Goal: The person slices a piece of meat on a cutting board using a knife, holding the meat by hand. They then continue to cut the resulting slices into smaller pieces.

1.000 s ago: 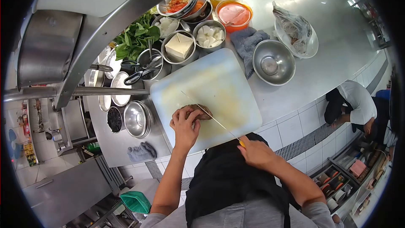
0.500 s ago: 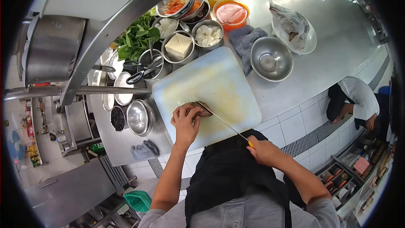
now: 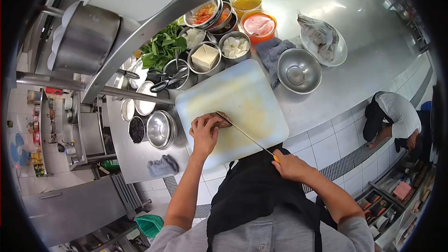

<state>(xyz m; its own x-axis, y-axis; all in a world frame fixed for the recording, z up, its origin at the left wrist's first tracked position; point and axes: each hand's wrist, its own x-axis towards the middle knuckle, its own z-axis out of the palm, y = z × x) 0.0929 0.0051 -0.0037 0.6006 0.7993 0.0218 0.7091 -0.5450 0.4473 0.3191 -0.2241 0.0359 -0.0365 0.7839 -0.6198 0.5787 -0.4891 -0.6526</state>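
Note:
On the white cutting board [image 3: 252, 88] lies a brown piece of what looks like meat [image 3: 224, 120]. Fingers curled, my left hand [image 3: 204, 133] grips it from the left and presses it down on the board. My right hand [image 3: 293, 167] is closed around the yellow handle of a knife [image 3: 247, 136], near the board's front right corner. The long thin blade slants up and left across the board, its tip end over the meat right beside my left fingertips.
Behind the board stand metal bowls with a white block [image 3: 205, 57] and white slices [image 3: 235, 47], leafy greens [image 3: 161, 44], and tubs. An empty steel bowl [image 3: 299, 71] sits right, beside a grey cloth [image 3: 273, 53]. A metal rail [image 3: 135, 94] crosses left. A person [image 3: 394, 116] crouches at right.
My view has shifted slightly, so the counter things appear a little lower and to the right. Both hands keep their holds; the blade stays on the meat.

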